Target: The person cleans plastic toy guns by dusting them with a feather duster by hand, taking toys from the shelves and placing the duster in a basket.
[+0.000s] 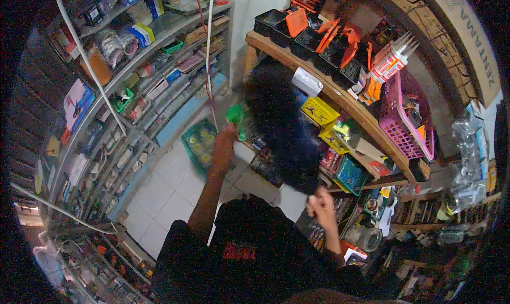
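My left hand (227, 135) is raised in front of me, its fingers closed around a bright green plastic thing (236, 113) with a thin tail hanging down; its kind is unclear. A large, dark, fluffy feather duster (281, 123), smeared by motion, stretches diagonally across the middle of the view. At its lower end, my right hand (321, 208) is closed in a fist, seemingly around the handle, which is mostly hidden. Past my left forearm, a green mesh crate (200, 145) with round yellowish items stands on the tiled floor.
A wooden shelf (332, 94) at right bears black boxes with orange lids (319, 38), white-nozzled tubes (390, 59) and a pink basket (399, 118). Yellow trays (320, 111) and a teal basket (350, 175) sit below. Crowded shelves (143, 75) line the left; a cable (87, 59) hangs before them.
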### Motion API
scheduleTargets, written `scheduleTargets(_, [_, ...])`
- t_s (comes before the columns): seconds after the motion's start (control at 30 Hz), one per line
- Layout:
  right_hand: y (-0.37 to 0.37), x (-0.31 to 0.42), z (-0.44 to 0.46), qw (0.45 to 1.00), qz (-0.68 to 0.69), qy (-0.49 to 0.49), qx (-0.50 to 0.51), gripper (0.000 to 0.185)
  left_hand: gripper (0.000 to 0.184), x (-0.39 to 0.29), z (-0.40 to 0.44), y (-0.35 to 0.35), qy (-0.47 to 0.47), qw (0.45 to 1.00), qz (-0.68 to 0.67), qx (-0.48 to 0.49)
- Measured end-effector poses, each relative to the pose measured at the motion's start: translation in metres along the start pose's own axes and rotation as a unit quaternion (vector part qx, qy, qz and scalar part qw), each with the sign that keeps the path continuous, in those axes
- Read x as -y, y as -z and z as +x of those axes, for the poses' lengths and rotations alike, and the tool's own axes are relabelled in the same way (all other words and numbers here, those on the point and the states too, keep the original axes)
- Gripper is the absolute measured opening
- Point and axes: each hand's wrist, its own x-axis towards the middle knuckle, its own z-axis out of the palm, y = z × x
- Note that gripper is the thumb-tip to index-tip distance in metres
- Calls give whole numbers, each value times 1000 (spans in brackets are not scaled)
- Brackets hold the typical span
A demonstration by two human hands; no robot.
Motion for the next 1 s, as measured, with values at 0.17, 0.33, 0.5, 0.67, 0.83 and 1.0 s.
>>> scheduleTargets(0.17, [-53,6,4,993,-112,36,-18,23,42,83,6,-4,-140,987,3,-74])
scheduleTargets(0.33, [-67,8,0,986,-108,49,-118,35,35,28,0,-2,-14,994,-109,-24])
scheduleTargets(0.5, [-61,11,-4,976,-178,84,-96,30,38,-31,-34,1,-95,990,-62,-89])
scheduleTargets(0.67, [-51,2,-10,974,-186,110,-65,31,38,-46,-37,-14,31,949,-266,-169])
scheduleTargets(0.83, [-55,0,-19,988,-97,29,-117,28,42,-2,-20,6,13,983,-171,-61])
scheduleTargets(1.0, [-59,3,-24,984,-109,43,-133,28,44,-28,-28,-7,15,968,-240,-73])
